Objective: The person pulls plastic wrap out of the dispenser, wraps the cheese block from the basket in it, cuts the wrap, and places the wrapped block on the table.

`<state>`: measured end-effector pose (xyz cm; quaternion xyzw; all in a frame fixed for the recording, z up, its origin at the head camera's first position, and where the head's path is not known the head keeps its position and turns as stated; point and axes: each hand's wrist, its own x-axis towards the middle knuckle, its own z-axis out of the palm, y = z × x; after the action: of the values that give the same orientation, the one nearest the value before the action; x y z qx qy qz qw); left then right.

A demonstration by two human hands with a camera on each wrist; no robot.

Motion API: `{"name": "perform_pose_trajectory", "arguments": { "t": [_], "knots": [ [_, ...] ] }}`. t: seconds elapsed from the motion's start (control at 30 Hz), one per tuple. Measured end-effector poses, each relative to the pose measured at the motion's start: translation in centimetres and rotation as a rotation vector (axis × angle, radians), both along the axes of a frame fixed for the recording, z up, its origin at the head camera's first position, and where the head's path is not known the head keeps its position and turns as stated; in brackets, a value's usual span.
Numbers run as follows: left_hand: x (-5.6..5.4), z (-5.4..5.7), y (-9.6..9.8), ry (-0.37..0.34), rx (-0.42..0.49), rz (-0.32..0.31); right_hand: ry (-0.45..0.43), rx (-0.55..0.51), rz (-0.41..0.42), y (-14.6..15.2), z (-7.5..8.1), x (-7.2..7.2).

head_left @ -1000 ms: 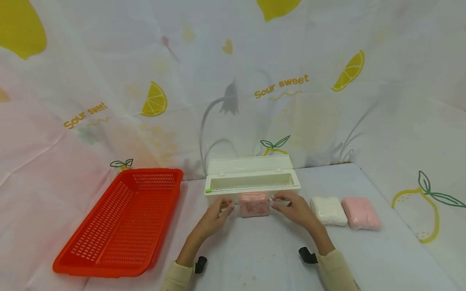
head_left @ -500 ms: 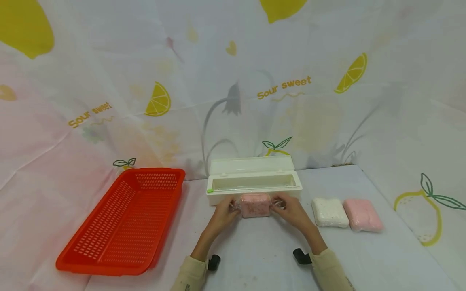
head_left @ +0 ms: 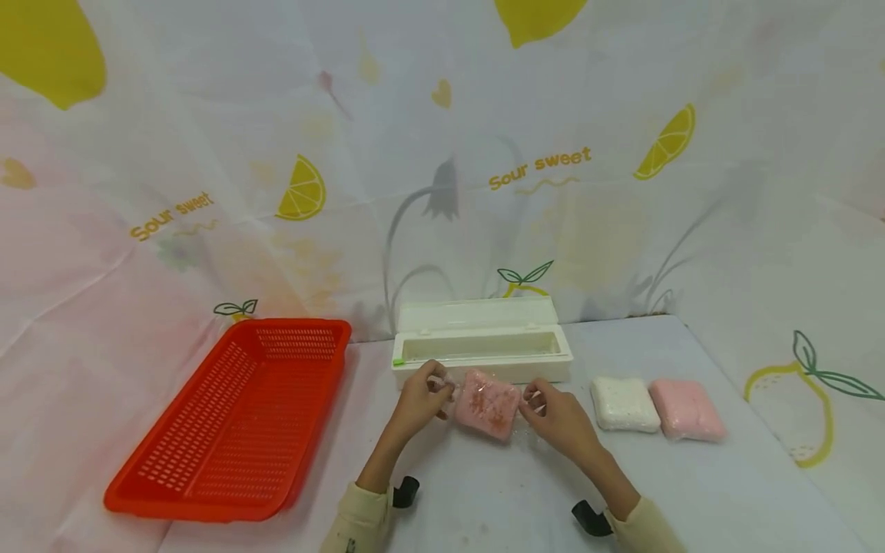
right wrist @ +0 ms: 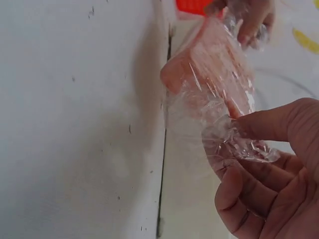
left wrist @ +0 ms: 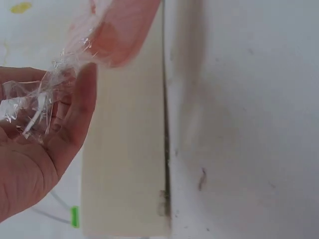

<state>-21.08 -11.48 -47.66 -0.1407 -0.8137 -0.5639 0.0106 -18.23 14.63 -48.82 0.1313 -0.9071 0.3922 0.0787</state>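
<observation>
A pink block with reddish-brown patches hangs tilted between the two hands, wrapped in clear plastic film. My left hand pinches the bunched film at its left end. At the right end, my right hand pinches crinkled film between thumb and fingers. Directly behind the block stands a long white cling film dispenser with its lid raised. To the right on the table lie a wrapped white block and a wrapped plain pink block.
A red plastic basket with slotted walls stands to the left. The white table runs back to a hanging lemon-print cloth. A small green tab is on the dispenser's left front edge.
The pink block has gone from level to tilted, its right side lower and its broad face showing. Both hands keep the film ends; the left hand has risen slightly.
</observation>
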Motion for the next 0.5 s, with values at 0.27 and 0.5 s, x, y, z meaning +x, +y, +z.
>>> {"name": "perform_pose_trajectory", "arguments": {
  "t": [0.27, 0.5],
  "knots": [
    [-0.1, 1.3, 0.5, 0.017, -0.046, -0.023, -0.144, 0.036, 0.128, -0.6, 1.5, 4.5],
    [-0.9, 0.6, 1.8, 0.029, -0.175, -0.098, -0.202, 0.004, 0.368, -1.6, 1.9, 7.5]
  ]
}}
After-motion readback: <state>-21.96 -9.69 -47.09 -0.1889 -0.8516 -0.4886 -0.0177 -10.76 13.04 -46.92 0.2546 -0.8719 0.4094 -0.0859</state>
